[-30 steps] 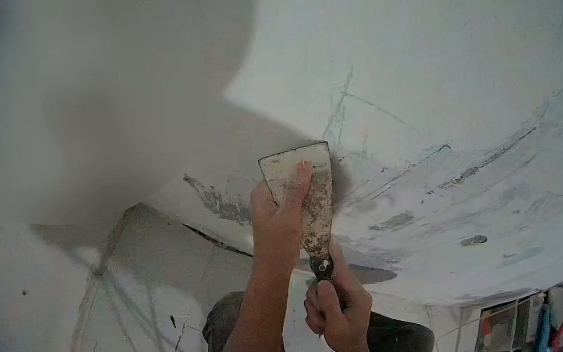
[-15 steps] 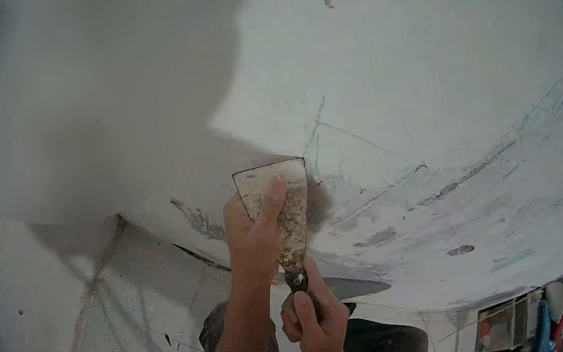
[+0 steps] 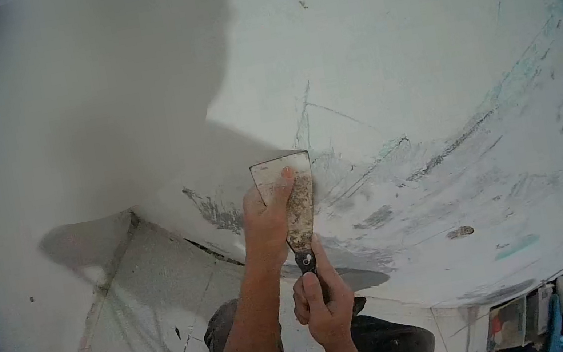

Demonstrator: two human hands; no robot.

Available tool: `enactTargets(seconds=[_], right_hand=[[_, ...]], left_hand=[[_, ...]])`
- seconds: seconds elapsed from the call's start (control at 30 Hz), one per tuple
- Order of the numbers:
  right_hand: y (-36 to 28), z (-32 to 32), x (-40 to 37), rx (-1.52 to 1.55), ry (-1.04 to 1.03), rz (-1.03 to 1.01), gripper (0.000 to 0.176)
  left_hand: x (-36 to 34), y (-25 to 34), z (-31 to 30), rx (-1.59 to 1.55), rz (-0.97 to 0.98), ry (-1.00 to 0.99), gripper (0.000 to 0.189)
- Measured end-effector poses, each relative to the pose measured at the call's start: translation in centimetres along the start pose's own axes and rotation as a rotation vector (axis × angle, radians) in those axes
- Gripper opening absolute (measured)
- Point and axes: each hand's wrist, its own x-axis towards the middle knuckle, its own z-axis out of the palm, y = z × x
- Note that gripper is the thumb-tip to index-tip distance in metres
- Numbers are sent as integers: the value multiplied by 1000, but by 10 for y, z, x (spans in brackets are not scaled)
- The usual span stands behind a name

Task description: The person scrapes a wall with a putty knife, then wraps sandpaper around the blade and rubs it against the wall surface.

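A wide putty knife (image 3: 299, 206) with a worn, spotted metal blade and a dark handle is against the lower part of the white wall (image 3: 382, 64). Its broad edge points up and meets the wall surface. My right hand (image 3: 326, 309) is wrapped around the handle, below the blade. On the blade, my left hand (image 3: 270, 218) presses its thumb near the broad edge, while its other fingers are hidden behind the metal. Grey scuffs and thin cracks (image 3: 364, 185) mark the wall to the right of the blade.
My knees (image 3: 396, 342) are bent below the hands. A wall corner with a dark gap (image 3: 212, 252) runs along the floor (image 3: 187, 323) at left. At the lower right stand a framed box (image 3: 509, 324) and blue and red items (image 3: 555, 324). A large blurred patch covers the upper left.
Both hands and the putty knife have shifted right along the wall, the blade turning slightly. The wall's marks sit further left in view as the camera turned a little.
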Motion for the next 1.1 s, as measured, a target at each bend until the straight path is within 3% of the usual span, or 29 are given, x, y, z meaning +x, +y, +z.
enactTargets(seconds=[0.23, 0.3, 0.33, 0.43, 0.5, 0.63, 0.7, 0.77, 0.83, 0.87, 0.9, 0.97, 1.03, 1.1], right_hand=[[0, -4, 1, -159, 3, -72, 48], [1, -2, 4, -175, 12, -81, 48], [1, -3, 5, -249, 9, -112, 49], [-1, -1, 8, -317, 10, -136, 49], [-2, 0, 10, -315, 13, -127, 49], [-3, 0, 14, -352, 42, -149, 49], [-5, -4, 14, -371, 27, -174, 49], [-2, -8, 12, -344, 30, -192, 49], [-12, -11, 12, -261, -12, -118, 49], [-14, -11, 12, -209, -17, -81, 48], [-14, -10, 9, -207, -20, -85, 48], [-6, -9, 8, -296, -33, -89, 48], [0, -6, 6, -291, -46, -154, 48], [-2, -3, 6, -277, -28, -142, 47]], left_hand=[[1, -5, 0, -89, -54, -20, 25], [-7, 2, 6, 580, 416, 24, 25], [0, 2, 9, -85, -86, 101, 26], [10, 0, 1, -148, -48, -49, 26], [11, 0, 6, -189, -21, 11, 25], [12, -5, 4, -153, 2, -65, 26], [12, -9, 7, -163, -33, 52, 28], [13, -15, 0, -84, 48, -69, 31], [8, -16, 6, -44, 57, 44, 33], [-3, -15, 13, 548, 528, 139, 32], [-4, -13, 10, 548, 533, 142, 32], [0, -9, 2, -213, -74, 131, 28], [1, -11, -5, -198, -3, 102, 28], [3, -8, -9, -228, -51, 56, 32]])
